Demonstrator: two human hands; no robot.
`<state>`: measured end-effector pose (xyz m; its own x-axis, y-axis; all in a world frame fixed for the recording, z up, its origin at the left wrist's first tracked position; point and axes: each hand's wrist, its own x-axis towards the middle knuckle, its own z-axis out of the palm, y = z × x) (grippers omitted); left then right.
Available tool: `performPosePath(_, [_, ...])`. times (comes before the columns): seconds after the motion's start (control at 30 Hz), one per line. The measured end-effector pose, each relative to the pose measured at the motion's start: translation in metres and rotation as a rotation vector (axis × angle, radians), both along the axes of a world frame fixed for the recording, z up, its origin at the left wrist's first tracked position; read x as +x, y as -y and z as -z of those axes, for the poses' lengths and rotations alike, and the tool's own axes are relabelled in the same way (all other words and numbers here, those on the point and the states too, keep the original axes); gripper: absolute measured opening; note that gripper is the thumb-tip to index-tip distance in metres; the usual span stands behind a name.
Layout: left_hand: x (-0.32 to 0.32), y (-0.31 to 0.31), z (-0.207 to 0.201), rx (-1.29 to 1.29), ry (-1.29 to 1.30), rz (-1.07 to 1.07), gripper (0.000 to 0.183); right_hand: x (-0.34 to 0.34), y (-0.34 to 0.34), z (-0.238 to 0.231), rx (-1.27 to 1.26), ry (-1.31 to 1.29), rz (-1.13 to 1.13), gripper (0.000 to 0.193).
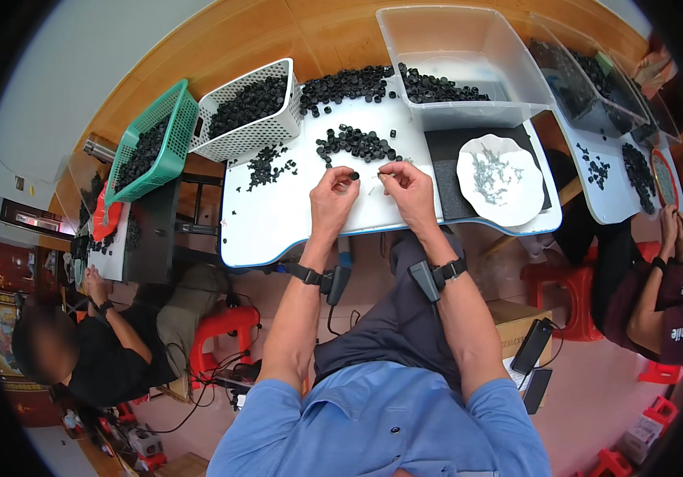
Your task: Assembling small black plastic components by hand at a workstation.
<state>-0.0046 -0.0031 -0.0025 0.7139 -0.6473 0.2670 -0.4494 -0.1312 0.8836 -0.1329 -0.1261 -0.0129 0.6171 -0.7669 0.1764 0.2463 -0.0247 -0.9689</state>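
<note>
My left hand (pixel 333 204) is closed at the fingertips on a small round black cap (pixel 354 176), held just above the white table (pixel 266 234). Close by on the right, my right hand (pixel 411 195) pinches something tiny between thumb and finger; I cannot make out what. A few small pale pieces (pixel 374 191) lie on the table between the hands. Just beyond them spreads a loose heap of black caps (pixel 361 145). To the right, a scalloped white plate (pixel 508 211) holds many small greyish, translucent pieces and rests on a black mat (pixel 446 171).
Small black parts (pixel 266 169) lie at left. Behind are more black caps (pixel 345 83), a white basket (pixel 250 137) and a clear bin (pixel 481 117). A green basket (pixel 151 188) stands farther left. Co-workers sit at both sides, with red stools (pixel 222 330) nearby.
</note>
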Motion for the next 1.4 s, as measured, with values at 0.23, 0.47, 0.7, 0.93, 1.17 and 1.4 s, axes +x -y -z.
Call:
performPosePath(0.23, [-0.005, -0.003, 0.000, 0.034, 0.084, 0.069, 0.028, 0.001, -0.007, -0.002, -0.144, -0.090, 0.053, 0.011])
performPosePath(0.47, [-0.005, -0.003, -0.002, 0.029, 0.083, 0.093, 0.026, 0.002, -0.009, -0.006, -0.257, -0.130, 0.068, 0.013])
performPosePath(0.7, [-0.004, -0.002, -0.004, 0.000, 0.111, 0.122, 0.025, 0.005, -0.014, -0.012, -0.385, -0.186, 0.102, 0.013])
performPosePath(0.93, [-0.002, -0.004, -0.005, 0.025, 0.088, 0.151, 0.028, 0.006, -0.014, -0.006, -0.373, -0.180, 0.085, 0.012])
performPosePath(1.17, [-0.002, -0.005, 0.000, 0.013, -0.051, 0.128, 0.027, 0.004, -0.015, -0.007, -0.317, -0.140, 0.132, 0.012])
performPosePath(1.4, [-0.003, -0.004, -0.001, 0.003, -0.039, 0.131, 0.026, 0.004, -0.014, -0.009, -0.389, -0.153, 0.110, 0.012])
